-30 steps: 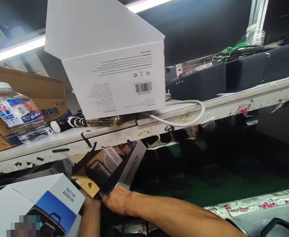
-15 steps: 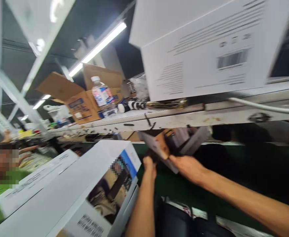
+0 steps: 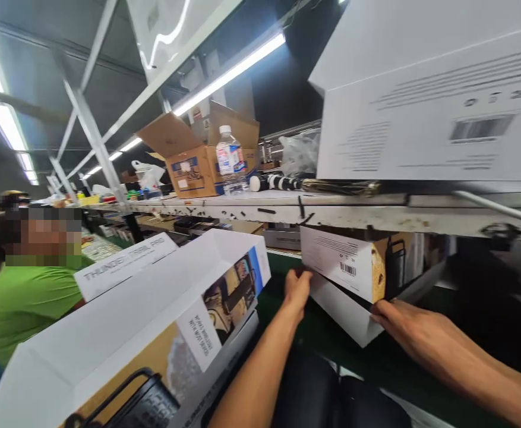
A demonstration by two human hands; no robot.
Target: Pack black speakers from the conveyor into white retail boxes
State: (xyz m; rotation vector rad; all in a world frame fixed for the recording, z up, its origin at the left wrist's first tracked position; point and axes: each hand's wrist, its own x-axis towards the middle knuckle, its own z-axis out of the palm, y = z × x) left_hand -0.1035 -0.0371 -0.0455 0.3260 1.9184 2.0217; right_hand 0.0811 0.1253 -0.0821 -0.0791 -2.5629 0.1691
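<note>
Both hands are on the small printed carton [image 3: 344, 270], which sits just under the front edge of the long shelf [image 3: 287, 211], right of the big open retail box [image 3: 162, 321]. The left hand [image 3: 296, 288] presses its fingers flat against the carton's left end. The right hand [image 3: 414, 333] has its fingers cupped under the lower right flap, gripping it. The carton's long axis runs left to right along the shelf and tilts down toward the right. Its barcode face points at the camera, its open, flap-spread end to the right. To handle this well, I judge both ends need even pressure, the flaps kept square, and the top kept clear of the shelf edge. On the shelf, left of the carton, stands a water bottle [image 3: 230, 160].
</note>
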